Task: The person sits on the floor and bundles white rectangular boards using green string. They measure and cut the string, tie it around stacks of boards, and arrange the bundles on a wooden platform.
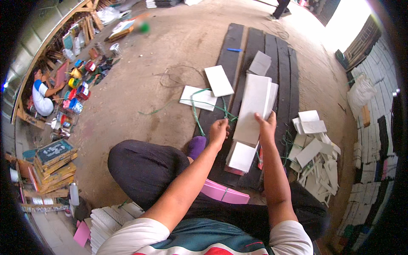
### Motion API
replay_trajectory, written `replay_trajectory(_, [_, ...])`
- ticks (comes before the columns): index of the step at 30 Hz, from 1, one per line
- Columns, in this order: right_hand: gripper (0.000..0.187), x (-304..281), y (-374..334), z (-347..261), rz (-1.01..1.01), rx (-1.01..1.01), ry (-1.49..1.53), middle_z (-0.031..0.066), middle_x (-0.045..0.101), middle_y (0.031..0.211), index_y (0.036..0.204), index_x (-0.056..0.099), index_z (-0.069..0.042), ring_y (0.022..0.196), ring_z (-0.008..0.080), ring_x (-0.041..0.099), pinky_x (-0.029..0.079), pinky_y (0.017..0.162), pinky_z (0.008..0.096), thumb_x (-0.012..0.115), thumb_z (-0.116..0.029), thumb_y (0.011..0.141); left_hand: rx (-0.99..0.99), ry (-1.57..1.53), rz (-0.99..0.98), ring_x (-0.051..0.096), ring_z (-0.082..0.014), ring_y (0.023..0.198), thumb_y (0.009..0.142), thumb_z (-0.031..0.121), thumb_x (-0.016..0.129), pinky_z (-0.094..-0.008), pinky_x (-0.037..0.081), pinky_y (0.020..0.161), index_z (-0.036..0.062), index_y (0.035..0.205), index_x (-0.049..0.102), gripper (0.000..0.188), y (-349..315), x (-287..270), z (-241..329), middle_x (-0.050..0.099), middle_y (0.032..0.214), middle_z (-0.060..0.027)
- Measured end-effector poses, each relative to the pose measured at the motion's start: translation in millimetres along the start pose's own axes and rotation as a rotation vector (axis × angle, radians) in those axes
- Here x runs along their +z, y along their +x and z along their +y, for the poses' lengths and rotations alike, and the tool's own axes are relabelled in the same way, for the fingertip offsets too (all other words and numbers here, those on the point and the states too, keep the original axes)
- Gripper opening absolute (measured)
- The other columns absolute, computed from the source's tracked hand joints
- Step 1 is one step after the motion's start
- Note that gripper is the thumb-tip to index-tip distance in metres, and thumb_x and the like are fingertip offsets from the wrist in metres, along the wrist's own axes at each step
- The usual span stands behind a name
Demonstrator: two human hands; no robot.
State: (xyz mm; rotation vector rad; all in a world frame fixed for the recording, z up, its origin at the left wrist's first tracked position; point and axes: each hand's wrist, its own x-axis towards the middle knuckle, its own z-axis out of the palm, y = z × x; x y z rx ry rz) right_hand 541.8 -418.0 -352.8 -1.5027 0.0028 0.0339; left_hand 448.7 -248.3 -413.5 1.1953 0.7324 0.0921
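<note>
My left hand (219, 132) is closed, pinching a green plastic string (194, 111) that loops loosely over the floor and boards. My right hand (266, 124) grips the right edge of a long stack of white sheets (250, 112), its thumb on the top face and its fingers hidden at the side. A smaller white stack (242, 157) sits at the near end of the long one. Two white pieces (219, 80) lie left of it, one partly under the string. Beyond the long stack rests a grey stack (260, 63).
Dark planks (231, 38) form the surface under the stacks, with a blue pen-like item (234, 50) on them. A heap of white offcuts (316, 157) lies right. Pink sheets (223, 193) are by my lap. Another person (42, 95) sits left beside paint tubs (76, 93); someone's legs (280, 8) show far off.
</note>
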Motion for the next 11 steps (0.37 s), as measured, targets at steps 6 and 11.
replay_trajectory(6, [0.037,-86,3,21,0.127,0.33,0.076,0.0145,0.068,0.108,0.12,0.059,0.003,0.092,0.0261,0.067,0.054,0.083,0.0422,0.071,-0.008,0.087,0.28,0.999,-0.06,0.062,-0.0375,0.119,0.08,0.035,0.084,-0.0476,0.051,0.097,0.0043,0.13,0.058,0.064,-29,45,-82,0.065,0.124,-0.0196])
replay_trajectory(11, [0.045,-113,-21,154,-0.013,0.298,0.022,0.0157,0.067,0.118,0.128,0.056,0.003,0.107,0.0279,0.065,0.048,0.099,0.0421,0.072,-0.009,0.088,0.137,1.122,-0.112,0.055,-0.0419,0.128,0.082,0.032,0.084,-0.0492,0.049,0.103,0.0109,0.14,0.05,0.071,-18,36,-108,0.056,0.137,-0.0179])
